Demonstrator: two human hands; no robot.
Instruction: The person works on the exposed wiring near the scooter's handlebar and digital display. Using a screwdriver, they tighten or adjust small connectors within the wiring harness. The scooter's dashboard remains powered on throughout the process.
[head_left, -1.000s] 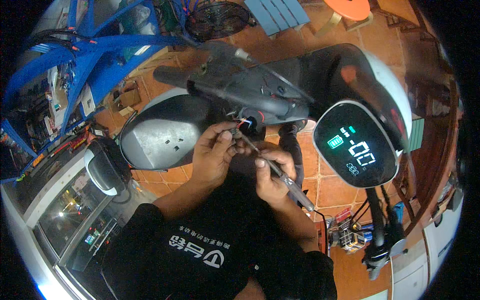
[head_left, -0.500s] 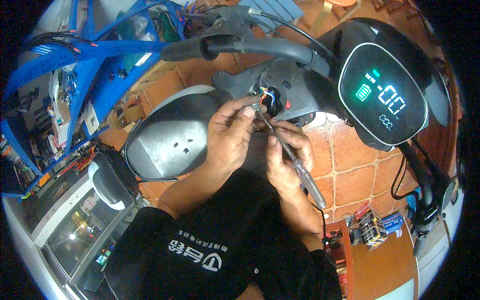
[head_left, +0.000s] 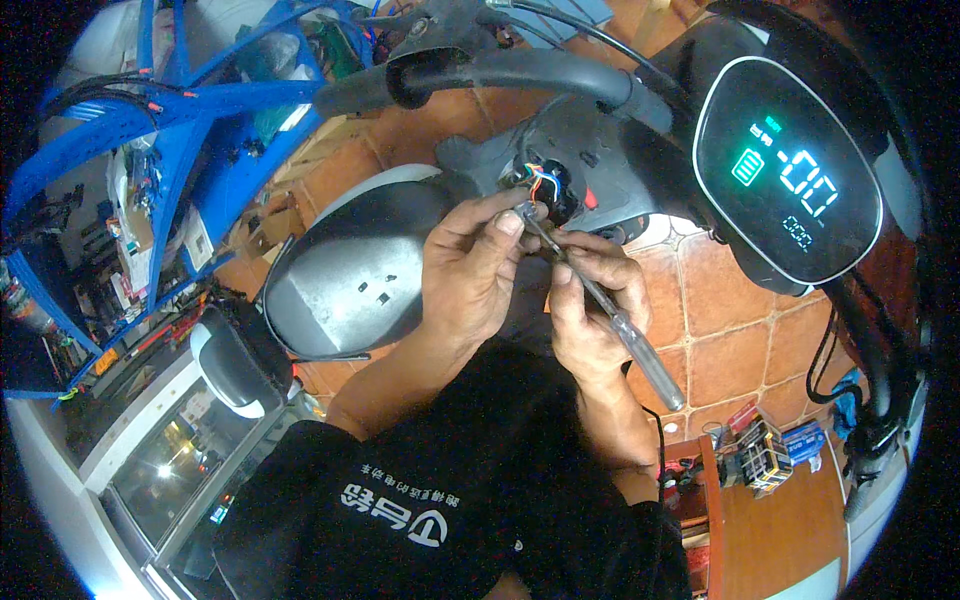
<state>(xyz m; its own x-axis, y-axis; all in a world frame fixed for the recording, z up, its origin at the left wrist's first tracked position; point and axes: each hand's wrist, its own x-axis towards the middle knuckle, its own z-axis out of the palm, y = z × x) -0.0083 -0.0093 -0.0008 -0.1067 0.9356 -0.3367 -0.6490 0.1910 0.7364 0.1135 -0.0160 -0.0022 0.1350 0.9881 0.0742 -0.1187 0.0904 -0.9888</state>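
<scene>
My left hand (head_left: pixel 470 270) is closed, pinching a small connector (head_left: pixel 527 213) between thumb and fingers. Red, orange and blue wires (head_left: pixel 543 175) run from it into a dark opening in the grey scooter body (head_left: pixel 627 165). My right hand (head_left: pixel 595 330) is closed round a screwdriver (head_left: pixel 645 360) with a clear handle, its tip at the connector. A lit oval display (head_left: pixel 790 170) sits at the upper right, beside the black handlebar tubing (head_left: pixel 545 75). A dark glossy seat or panel (head_left: pixel 350 260) lies left of my hands.
Blue shelving (head_left: pixel 170 170) with tools and parts stands at the left, above a glass-topped case (head_left: pixel 180 470). A wooden cabinet (head_left: pixel 760 540) with several boxes (head_left: pixel 800 440) stands at the lower right. Tiled floor (head_left: pixel 720 350) shows around the scooter.
Both my hands, with connector and screwdriver, have moved up and rightward in the view. The handlebar and display also sit higher and further right, and the coloured wires show more.
</scene>
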